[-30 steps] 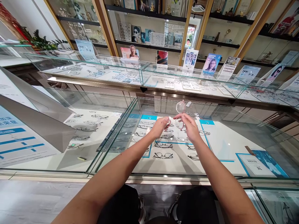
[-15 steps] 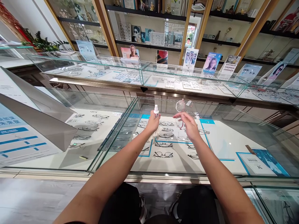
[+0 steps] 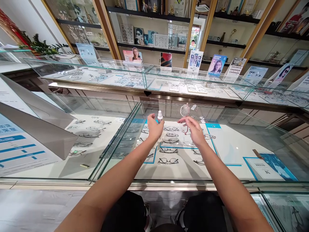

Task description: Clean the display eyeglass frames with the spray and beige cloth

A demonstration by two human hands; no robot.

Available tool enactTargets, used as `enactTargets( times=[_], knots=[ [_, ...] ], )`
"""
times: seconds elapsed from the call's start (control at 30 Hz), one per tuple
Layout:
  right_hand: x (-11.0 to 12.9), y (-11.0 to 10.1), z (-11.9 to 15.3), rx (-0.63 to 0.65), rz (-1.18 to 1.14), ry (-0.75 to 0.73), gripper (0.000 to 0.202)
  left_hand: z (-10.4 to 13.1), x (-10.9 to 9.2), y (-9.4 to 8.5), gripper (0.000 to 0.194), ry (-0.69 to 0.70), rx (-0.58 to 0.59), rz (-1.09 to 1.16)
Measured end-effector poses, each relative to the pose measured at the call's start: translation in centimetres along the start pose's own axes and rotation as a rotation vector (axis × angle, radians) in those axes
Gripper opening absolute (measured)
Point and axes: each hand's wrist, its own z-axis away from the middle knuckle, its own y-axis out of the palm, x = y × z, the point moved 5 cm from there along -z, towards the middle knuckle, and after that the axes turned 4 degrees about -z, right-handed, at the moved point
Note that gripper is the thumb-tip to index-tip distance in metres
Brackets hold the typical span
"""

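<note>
My left hand (image 3: 155, 127) is around a small white spray bottle (image 3: 160, 116) that stands upright, nozzle up. Its thumb lies across the bottle's lower part, while a finger lifts away on the left. Part of a pale cloth (image 3: 159, 139) shows beneath that hand; how it is held is hidden. Pinched in my right hand (image 3: 195, 129) is a pair of pink-rimmed glasses (image 3: 185, 110), turned on end, with a small white tag (image 3: 193, 107) by the upper lens. Both hands are over the glass display case (image 3: 185, 185).
Several eyeglass frames (image 3: 168, 160) lie inside the case under the hands. A large folded sign (image 3: 21, 141) stands at the left. Behind runs a second glass counter (image 3: 147, 93) with upright cards (image 3: 195, 62) on top, and shelves (image 3: 154, 45) beyond.
The fingers of my left hand have loosened and lifted on the left side of the spray bottle. The bottle and the glasses in my right hand have hardly moved.
</note>
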Motion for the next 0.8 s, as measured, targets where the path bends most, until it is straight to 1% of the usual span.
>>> enactTargets(
  times=[0.07,0.1,0.13,0.17,0.2,0.23,0.27,0.3,0.33,0.43,0.47,0.5,0.53,0.6,0.67,0.8],
  knots=[
    [0.1,0.0,0.0,-0.007,0.014,-0.008,0.036,0.7,-1.6,-1.5,0.046,0.071,-0.153,-0.029],
    [0.2,-0.1,0.0,-0.009,0.020,-0.014,0.036,1.1,-2.5,-2.2,0.041,0.116,-0.194,-0.034],
    [0.2,-0.1,0.0,-0.012,0.020,-0.016,0.037,1.4,-3.4,-2.7,0.035,0.163,-0.192,-0.039],
    [0.2,-0.1,-0.1,-0.013,0.013,-0.013,0.037,1.6,-4.3,-3.1,0.029,0.203,-0.141,-0.051],
    [0.1,-0.1,-0.1,-0.016,0.002,-0.005,0.037,1.7,-5.0,-3.1,0.021,0.230,-0.031,-0.089],
    [0.1,-0.2,-0.1,-0.020,-0.009,0.004,0.036,1.9,-5.4,-3.0,0.017,0.239,0.111,-0.162],
    [0.0,-0.3,-0.1,-0.025,-0.015,0.012,0.036,2.1,-5.6,-2.9,0.017,0.224,0.242,-0.268],
    [-0.1,-0.3,-0.2,-0.028,-0.017,0.014,0.036,2.3,-5.5,-2.8,0.023,0.194,0.353,-0.395],
    [-0.1,-0.3,-0.2,-0.030,-0.015,0.010,0.035,2.5,-5.2,-2.9,0.031,0.158,0.437,-0.527],
    [-0.1,-0.3,-0.3,-0.028,-0.012,-0.015,0.034,2.9,-4.2,-3.2,0.058,0.076,0.591,-0.844],
    [-0.2,-0.3,-0.3,-0.027,-0.020,-0.017,0.034,3.1,-4.0,-3.2,0.062,0.066,0.652,-0.912],
    [-0.2,-0.3,-0.3,-0.026,-0.030,-0.015,0.033,3.2,-3.8,-3.2,0.061,0.067,0.711,-0.963],
    [-0.2,-0.3,-0.3,-0.026,-0.040,-0.010,0.033,3.3,-3.7,-3.1,0.056,0.085,0.762,-0.995],
    [-0.3,-0.3,-0.3,-0.027,-0.050,0.000,0.033,3.3,-3.7,-2.8,0.038,0.142,0.820,-0.994],
    [-0.3,-0.3,-0.3,-0.030,-0.040,0.002,0.034,3.3,-3.9,-2.5,0.024,0.192,0.823,-0.907],
    [-0.3,-0.5,-0.3,-0.037,-0.021,0.003,0.035,3.1,-4.2,-1.7,0.015,0.211,0.836,-0.604]
  ],
)
